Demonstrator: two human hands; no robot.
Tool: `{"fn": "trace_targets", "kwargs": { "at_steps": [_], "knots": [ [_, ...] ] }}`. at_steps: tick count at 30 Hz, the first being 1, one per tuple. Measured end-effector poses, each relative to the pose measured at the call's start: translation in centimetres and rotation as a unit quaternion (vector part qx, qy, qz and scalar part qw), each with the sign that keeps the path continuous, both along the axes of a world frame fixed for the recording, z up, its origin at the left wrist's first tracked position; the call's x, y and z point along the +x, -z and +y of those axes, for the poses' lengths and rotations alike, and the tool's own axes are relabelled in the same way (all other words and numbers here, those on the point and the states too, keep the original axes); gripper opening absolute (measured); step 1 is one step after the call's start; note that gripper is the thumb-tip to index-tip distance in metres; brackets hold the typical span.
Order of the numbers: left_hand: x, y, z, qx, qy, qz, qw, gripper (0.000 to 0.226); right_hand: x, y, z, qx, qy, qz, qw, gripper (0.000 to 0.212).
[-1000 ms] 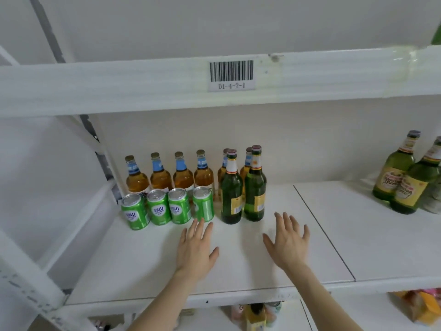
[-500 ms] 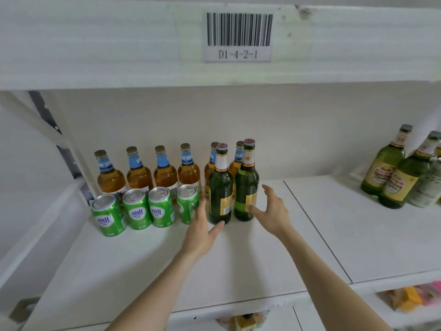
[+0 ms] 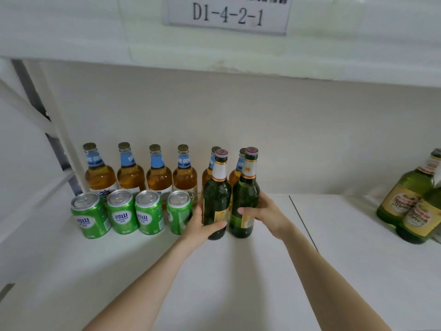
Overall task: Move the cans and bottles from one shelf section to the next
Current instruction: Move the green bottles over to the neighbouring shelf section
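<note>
Head view, centre: our left hand (image 3: pixel 198 226) curls round the left dark-green bottle (image 3: pixel 216 199), our right hand (image 3: pixel 269 215) round the right dark-green bottle (image 3: pixel 245 194). Both stand upright on the shelf (image 3: pixel 214 283); the next section lies right, past the seam (image 3: pixel 303 223), nearer our right hand.

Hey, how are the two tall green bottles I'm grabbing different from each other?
The left bottle has a white neck label; the right bottle has a gold one with a red mark. The left bottle's glass looks darker than the right bottle's. The left hand grips the left bottle, the right hand the right bottle. Both are upright with reddish caps.
</note>
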State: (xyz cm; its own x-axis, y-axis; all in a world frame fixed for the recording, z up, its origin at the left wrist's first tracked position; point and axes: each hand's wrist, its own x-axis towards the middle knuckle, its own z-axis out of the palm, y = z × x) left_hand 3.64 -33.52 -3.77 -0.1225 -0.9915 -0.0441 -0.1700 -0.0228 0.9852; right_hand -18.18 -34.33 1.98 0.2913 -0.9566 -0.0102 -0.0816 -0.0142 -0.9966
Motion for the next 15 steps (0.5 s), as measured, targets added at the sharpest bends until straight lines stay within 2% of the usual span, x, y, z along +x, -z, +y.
{"fn": "trace_targets", "kwargs": {
  "at_steps": [6, 12, 15],
  "knots": [
    [-0.1, -0.1, -0.5, 0.021, -0.040, 0.006, 0.999, 0.102, 0.3, 0.6, -0.1, -0.007, 0.036, -0.030, 0.999, 0.072],
    [0.5, -0.3, 1.5, 0.022, -0.022, 0.002, 1.000, 0.105, 0.5, 1.0, 1.7, -0.019, 0.061, -0.044, 0.997, 0.066],
    [1.0, -0.3, 2.7, 0.041, -0.007, 0.017, 0.999, 0.088, 0.6, 0.9, 3.1, -0.005, 0.080, -0.053, 0.995, 0.062]
  ]
}}
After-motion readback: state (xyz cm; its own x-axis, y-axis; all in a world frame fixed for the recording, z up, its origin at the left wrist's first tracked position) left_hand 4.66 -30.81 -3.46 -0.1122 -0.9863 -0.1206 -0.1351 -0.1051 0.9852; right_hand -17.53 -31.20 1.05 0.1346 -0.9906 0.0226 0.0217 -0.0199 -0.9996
